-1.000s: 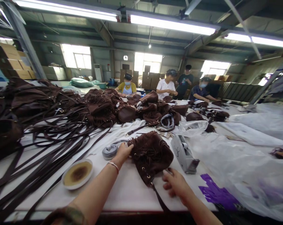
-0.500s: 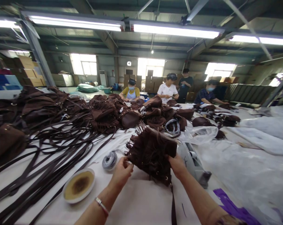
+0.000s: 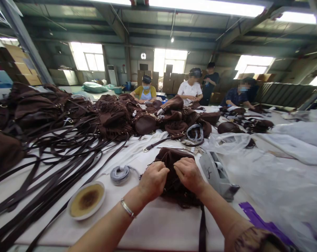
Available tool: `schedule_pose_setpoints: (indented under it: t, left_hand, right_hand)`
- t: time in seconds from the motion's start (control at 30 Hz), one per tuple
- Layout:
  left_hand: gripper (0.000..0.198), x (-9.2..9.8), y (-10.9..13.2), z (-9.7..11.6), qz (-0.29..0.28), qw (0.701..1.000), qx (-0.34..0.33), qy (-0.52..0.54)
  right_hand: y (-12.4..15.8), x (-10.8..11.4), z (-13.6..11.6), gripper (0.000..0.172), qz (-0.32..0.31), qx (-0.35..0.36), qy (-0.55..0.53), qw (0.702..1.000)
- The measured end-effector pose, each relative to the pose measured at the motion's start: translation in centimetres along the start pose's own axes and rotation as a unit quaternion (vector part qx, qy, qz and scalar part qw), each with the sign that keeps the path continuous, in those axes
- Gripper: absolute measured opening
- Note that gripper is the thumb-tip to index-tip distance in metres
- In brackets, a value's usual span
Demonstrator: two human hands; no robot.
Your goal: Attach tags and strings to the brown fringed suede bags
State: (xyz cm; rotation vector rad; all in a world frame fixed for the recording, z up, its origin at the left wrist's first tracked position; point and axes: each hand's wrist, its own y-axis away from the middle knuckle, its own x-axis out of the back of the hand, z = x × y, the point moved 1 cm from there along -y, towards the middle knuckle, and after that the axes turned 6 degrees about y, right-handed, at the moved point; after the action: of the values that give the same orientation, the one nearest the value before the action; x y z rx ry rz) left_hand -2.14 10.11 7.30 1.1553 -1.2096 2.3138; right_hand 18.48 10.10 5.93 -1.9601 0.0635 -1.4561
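A dark brown suede bag with fringe lies on the white table in front of me. My left hand and my right hand are both closed on its near side, side by side, fingers curled into the material. The bag's strap runs down toward the table's near edge. A silver bracelet sits on my left wrist. A grey tape roll lies just left of my left hand.
A white dish of brown glue sits at the near left. Many brown straps and piled brown bags cover the left and middle. A grey tape dispenser and clear plastic bags lie right. Several people work at the far end.
The bag was lifted and turned, then set down again. Both hands have come together on its near side, where before they were apart at its two ends.
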Motion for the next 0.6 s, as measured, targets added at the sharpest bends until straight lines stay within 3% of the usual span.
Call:
schedule_pose_setpoints:
  t: [0.13, 0.2, 0.3, 0.37, 0.47, 0.6]
  left_hand:
    - [0.041, -3.4, -1.6, -1.3, -0.096, 0.99, -0.101, -0.034]
    - [0.043, -3.8, -1.8, -2.4, -0.146, 0.981, -0.12, -0.049]
    - [0.032, -3.3, -1.8, -3.9, -0.178, 0.974, -0.112, -0.08]
    - [0.025, -2.8, -1.5, -4.8, -0.178, 0.974, -0.091, -0.103]
    - [0.021, -2.0, -0.8, -5.8, -0.162, 0.977, -0.026, -0.133]
    - [0.022, -0.9, 0.1, -5.1, -0.138, 0.979, 0.027, -0.148]
  right_hand:
    - [1.2, -0.3, -1.4, 0.033, -0.191, 0.039, 0.049, 0.98]
    - [1.8, 0.0, -0.9, 0.048, -0.255, 0.033, 0.068, 0.964]
    - [2.1, 1.3, 0.6, 0.058, -0.317, 0.029, 0.079, 0.945]
    - [2.1, 2.4, 2.0, 0.055, -0.341, 0.021, 0.099, 0.935]
    - [2.8, 3.7, 4.0, 0.035, -0.348, -0.012, 0.164, 0.923]
    - [4.7, 5.0, 5.1, 0.026, -0.277, -0.125, 0.273, 0.913]
